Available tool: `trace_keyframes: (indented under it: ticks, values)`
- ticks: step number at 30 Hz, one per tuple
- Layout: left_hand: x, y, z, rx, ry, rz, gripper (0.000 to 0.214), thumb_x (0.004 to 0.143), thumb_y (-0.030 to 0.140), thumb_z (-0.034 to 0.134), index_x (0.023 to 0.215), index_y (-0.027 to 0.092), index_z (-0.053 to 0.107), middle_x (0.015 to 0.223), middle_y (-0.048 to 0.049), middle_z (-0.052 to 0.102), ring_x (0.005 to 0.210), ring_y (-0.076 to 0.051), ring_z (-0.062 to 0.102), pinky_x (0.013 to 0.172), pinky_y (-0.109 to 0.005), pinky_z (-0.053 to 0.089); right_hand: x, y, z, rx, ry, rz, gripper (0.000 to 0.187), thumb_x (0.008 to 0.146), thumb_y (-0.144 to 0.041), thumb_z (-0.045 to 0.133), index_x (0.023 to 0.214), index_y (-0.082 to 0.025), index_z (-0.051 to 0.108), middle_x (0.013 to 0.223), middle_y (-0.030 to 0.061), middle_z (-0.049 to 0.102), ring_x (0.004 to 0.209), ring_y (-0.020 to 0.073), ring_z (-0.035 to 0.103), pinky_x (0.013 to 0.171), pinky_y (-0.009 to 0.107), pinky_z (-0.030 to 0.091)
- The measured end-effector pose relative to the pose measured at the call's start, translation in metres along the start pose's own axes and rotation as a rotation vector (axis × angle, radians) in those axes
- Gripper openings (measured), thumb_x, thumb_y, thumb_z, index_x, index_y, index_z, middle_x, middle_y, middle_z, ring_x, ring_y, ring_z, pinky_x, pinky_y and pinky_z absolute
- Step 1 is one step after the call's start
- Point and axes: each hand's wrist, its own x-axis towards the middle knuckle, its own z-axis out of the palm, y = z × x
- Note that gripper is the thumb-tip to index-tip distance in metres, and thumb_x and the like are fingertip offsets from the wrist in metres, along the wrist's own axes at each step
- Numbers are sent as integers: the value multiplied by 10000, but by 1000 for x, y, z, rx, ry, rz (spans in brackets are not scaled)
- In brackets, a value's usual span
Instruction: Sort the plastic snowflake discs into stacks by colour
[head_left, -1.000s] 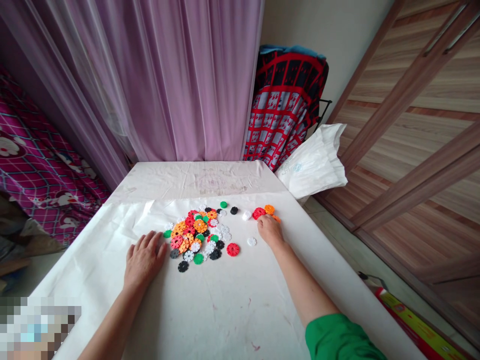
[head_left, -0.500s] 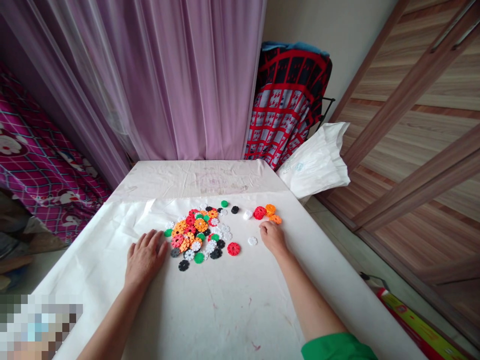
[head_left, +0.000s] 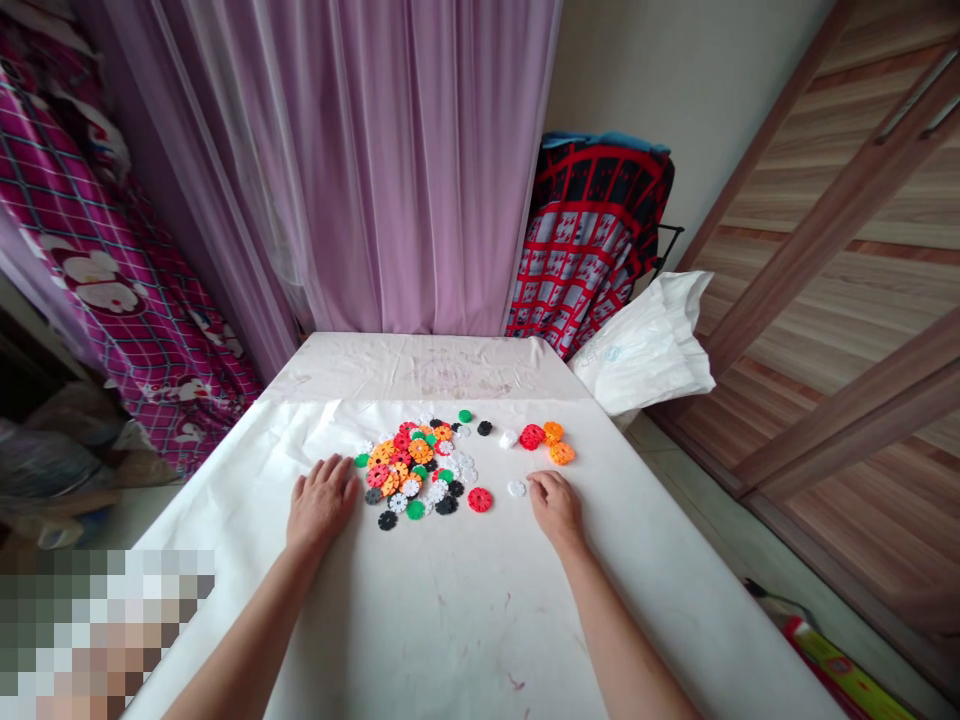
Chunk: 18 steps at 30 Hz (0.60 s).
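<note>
Small slotted plastic discs [head_left: 420,450] in red, orange, green, black and white lie in a loose, overlapping pile on the table. My left hand [head_left: 324,500] rests flat with fingers stretched out at the left side of the pile, holding nothing. On the right, my right hand [head_left: 556,508] lies on the table with its fingers curled in, and no disc shows in it. Its fingertips are close beside a white disc [head_left: 517,488]; I cannot tell if they touch. Beyond that hand sit a red disc [head_left: 532,437] and two orange discs [head_left: 562,453], grouped together.
A white cloth covers the table [head_left: 435,640]. At its far right corner stands a white bag [head_left: 645,345]. Purple curtains [head_left: 405,170] hang behind, and a wooden wardrobe [head_left: 840,270] stands to the right. A pixelated patch [head_left: 105,640] hides the lower left corner.
My right hand has drawn back toward me, away from the orange discs. My left hand stays beside the pile. The whole view has shifted slightly, so everything appears further right and lower.
</note>
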Motion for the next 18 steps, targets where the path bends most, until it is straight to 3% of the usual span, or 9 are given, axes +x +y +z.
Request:
trace_keyframes:
  ticks: [18]
  values:
    - [-54, 15, -7, 15, -64, 37, 556, 989, 457, 298, 1479, 234, 439, 1586, -81, 384, 1471, -277, 306, 1192, -518, 220, 6, 8, 6, 3, 23, 48, 287, 786, -250, 464, 847, -214, 742, 936, 79, 729, 854, 209, 647, 761, 296, 491]
